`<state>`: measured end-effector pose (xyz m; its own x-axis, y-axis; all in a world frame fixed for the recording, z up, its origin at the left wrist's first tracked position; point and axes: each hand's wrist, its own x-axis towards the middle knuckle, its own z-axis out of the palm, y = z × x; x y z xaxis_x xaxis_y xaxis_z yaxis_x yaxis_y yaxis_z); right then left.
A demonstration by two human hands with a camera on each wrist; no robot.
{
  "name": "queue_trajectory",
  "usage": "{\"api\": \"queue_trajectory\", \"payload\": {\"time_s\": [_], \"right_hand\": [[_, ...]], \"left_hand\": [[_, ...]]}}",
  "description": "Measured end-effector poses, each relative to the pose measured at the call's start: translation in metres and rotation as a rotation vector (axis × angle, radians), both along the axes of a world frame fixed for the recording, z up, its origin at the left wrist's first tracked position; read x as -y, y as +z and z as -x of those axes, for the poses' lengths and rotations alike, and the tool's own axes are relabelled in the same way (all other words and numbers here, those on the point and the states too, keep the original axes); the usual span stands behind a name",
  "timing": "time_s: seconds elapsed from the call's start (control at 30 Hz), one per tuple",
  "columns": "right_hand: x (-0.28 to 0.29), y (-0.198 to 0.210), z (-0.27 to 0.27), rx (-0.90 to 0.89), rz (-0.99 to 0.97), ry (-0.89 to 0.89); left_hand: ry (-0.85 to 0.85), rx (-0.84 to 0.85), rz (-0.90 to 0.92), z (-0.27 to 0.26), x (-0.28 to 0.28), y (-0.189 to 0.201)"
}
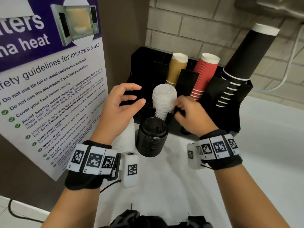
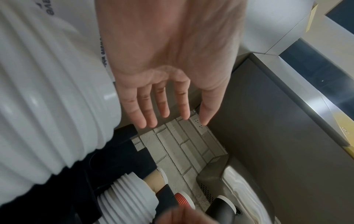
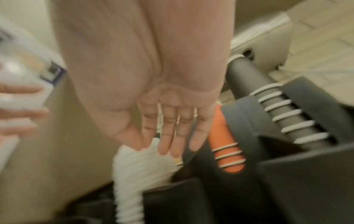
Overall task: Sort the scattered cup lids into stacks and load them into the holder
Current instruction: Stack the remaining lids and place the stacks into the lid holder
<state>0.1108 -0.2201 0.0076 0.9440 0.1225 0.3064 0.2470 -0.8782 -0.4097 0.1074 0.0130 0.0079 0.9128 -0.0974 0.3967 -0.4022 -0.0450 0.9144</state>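
A tall stack of white lids (image 1: 164, 99) stands in a front slot of the black holder (image 1: 230, 116). My right hand (image 1: 178, 106) is at the stack's right side; in the right wrist view its straight fingertips (image 3: 164, 150) touch the white lids (image 3: 134, 169). My left hand (image 1: 140, 94) hovers left of the stack, fingers relaxed and spread, holding nothing. A black lid stack (image 1: 152, 137) stands on the counter before the holder. Another white lid stack (image 1: 125, 139) rises under my left wrist and fills the left of the left wrist view (image 2: 47, 98).
The holder's back slots hold stacks of brown cups (image 1: 176, 69), red cups (image 1: 205, 74) and black cups (image 1: 246, 55). A microwave safety poster (image 1: 49, 79) covers the left wall and white brick (image 1: 197, 30) lies behind. The white counter (image 1: 263, 145) extends to the right.
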Motion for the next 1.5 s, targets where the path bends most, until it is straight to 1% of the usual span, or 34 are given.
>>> {"api": "queue_trajectory", "payload": {"time_s": [0.03,0.07,0.13,0.2,0.4,0.53,0.6,0.63,0.67,0.73,0.77,0.8,0.83,0.9,1.07,1.17,1.23,1.5], "right_hand": [[-0.011,0.001,0.004,-0.028,-0.102,0.079],[-0.02,-0.001,0.007,-0.097,-0.15,0.142],[-0.036,-0.009,0.009,-0.256,-0.157,0.204],[-0.044,-0.019,0.007,-0.326,-0.148,0.216],[-0.051,-0.032,0.001,-0.359,-0.121,0.196],[-0.05,-0.031,0.001,-0.32,-0.196,0.181],[-0.045,-0.026,0.001,-0.245,-0.307,0.161],[-0.042,-0.023,0.002,-0.207,-0.404,0.149],[-0.039,-0.018,0.004,-0.186,-0.541,0.146],[-0.036,-0.009,0.01,-0.196,-0.859,0.179],[-0.035,-0.004,0.013,-0.216,-0.979,0.205],[-0.035,-0.001,0.015,-0.249,-1.062,0.235],[-0.035,0.001,0.017,-0.284,-1.102,0.269],[-0.035,0.003,0.02,-0.325,-1.091,0.323],[-0.029,0.006,0.029,-0.376,-1.087,0.37],[-0.025,0.009,0.033,-0.367,-1.098,0.4],[-0.024,0.011,0.034,-0.35,-1.118,0.386],[-0.024,0.008,0.038,-0.275,-1.122,0.345]], "left_hand": [[-0.001,-0.006,0.001,0.001,0.001,0.0],[-0.003,-0.014,0.003,0.001,0.002,0.001],[-0.005,-0.02,0.0,0.002,0.002,0.001],[-0.002,-0.014,-0.008,0.002,0.001,0.001],[0.011,-0.01,-0.022,0.001,-0.002,0.003],[0.008,-0.013,-0.028,0.001,-0.001,0.004],[0.012,-0.014,-0.025,0.001,0.0,0.006],[0.0,-0.019,-0.026,0.002,0.0,0.007],[-0.031,-0.028,-0.042,0.003,0.001,0.008],[-0.144,-0.07,-0.117,0.005,0.003,0.009],[-0.204,-0.101,-0.159,0.006,0.007,0.008],[-0.251,-0.128,-0.191,0.007,0.011,0.007],[-0.282,-0.147,-0.208,0.008,0.015,0.005],[-0.322,-0.166,-0.187,0.009,0.022,0.003],[-0.371,-0.155,-0.145,0.007,0.02,0.003],[-0.354,-0.127,-0.185,0.006,0.02,0.003],[-0.345,-0.105,-0.218,0.006,0.021,0.002],[-0.315,-0.07,-0.23,0.008,0.026,0.0]]}}
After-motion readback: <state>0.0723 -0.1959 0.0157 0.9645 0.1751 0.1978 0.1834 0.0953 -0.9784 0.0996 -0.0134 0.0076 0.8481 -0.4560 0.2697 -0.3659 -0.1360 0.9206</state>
